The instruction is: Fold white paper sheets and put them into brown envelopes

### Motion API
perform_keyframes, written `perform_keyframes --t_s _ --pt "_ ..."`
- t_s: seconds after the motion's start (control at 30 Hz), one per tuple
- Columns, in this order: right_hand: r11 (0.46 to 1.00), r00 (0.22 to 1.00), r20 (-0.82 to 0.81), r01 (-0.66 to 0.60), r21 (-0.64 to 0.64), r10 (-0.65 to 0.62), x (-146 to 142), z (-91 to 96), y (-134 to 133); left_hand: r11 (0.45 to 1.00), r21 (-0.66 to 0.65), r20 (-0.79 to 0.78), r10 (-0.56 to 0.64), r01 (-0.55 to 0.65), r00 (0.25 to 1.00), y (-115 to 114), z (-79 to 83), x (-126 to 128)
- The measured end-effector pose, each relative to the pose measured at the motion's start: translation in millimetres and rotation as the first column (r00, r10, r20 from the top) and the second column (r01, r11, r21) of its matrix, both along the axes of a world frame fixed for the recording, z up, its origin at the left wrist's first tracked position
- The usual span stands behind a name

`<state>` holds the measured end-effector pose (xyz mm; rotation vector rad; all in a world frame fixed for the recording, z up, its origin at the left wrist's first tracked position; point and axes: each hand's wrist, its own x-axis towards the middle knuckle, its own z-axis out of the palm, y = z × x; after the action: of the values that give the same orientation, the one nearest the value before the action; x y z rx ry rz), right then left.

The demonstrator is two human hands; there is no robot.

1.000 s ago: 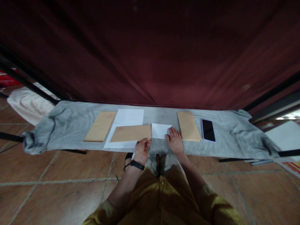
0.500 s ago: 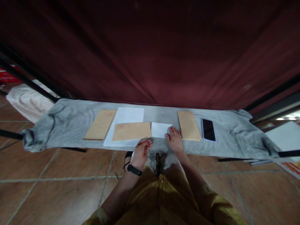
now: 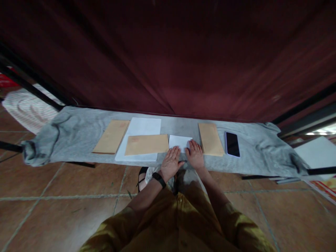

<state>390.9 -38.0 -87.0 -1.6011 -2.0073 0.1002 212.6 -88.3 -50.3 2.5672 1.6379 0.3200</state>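
Observation:
My left hand (image 3: 171, 161) lies flat with fingers spread on the grey cloth (image 3: 78, 131), its fingertips at the near edge of a small folded white paper (image 3: 178, 141). My right hand (image 3: 195, 155) rests open beside it, fingers on the paper's right corner. A brown envelope (image 3: 147, 144) lies just left of the paper, on top of a white sheet (image 3: 143, 126). Neither hand holds anything.
A second brown envelope (image 3: 111, 136) lies further left, a third (image 3: 210, 139) right of my hands, with a black phone (image 3: 232, 144) beyond it. A dark red curtain (image 3: 168, 59) hangs behind. Tiled floor (image 3: 65, 196) lies below; white boards (image 3: 319, 152) sit at the right.
My left hand let go of the middle brown envelope and moved right, opening flat next to my right hand at the white paper. The right hand stayed put.

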Motion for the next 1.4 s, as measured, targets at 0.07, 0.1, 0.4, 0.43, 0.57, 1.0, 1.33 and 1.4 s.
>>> perform_keyframes --t_s 0.07,0.1,0.4,0.43,0.57,1.0,1.33,1.4 --pt "0.999 0.998 -0.035 -0.044 0.003 0.044 0.0 2.2 -1.1 1.000 -0.007 -0.023 0.001 -0.001 1.000 0.0 -4.1 2.0" --pt "0.996 0.995 -0.053 -0.089 -0.001 0.088 -0.7 3.4 -2.2 1.000 -0.009 -0.027 0.003 -0.004 1.000 -0.3 -5.3 2.6" --pt "0.929 0.935 0.056 -0.340 -0.147 0.351 -3.8 9.0 -22.9 0.999 -0.039 -0.064 0.007 -0.010 0.998 -3.2 -5.3 3.4" --pt "0.930 0.934 0.076 -0.337 -0.149 0.350 -0.2 9.4 -24.3 0.999 -0.037 -0.073 0.009 -0.011 0.997 -3.9 -5.3 3.3" --pt "0.939 0.932 0.138 -0.317 -0.137 0.335 15.8 9.8 -28.3 1.000 -0.021 -0.109 0.011 -0.013 0.994 -6.4 -5.0 1.5" --pt "0.966 0.963 0.114 -0.234 -0.108 0.246 29.3 6.8 -38.4 1.000 -0.006 -0.163 -0.003 0.002 0.987 -8.5 -0.8 -10.6" --pt "0.966 0.911 -0.380 -0.224 -0.130 0.160 -15.3 22.1 -24.9 0.999 0.000 -0.114 -0.042 0.043 0.993 3.8 21.0 -41.8" --pt "0.960 0.869 -0.476 -0.233 -0.154 0.135 -32.2 27.5 -19.8 1.000 0.007 -0.112 -0.029 0.030 0.993 9.6 27.0 -55.8"
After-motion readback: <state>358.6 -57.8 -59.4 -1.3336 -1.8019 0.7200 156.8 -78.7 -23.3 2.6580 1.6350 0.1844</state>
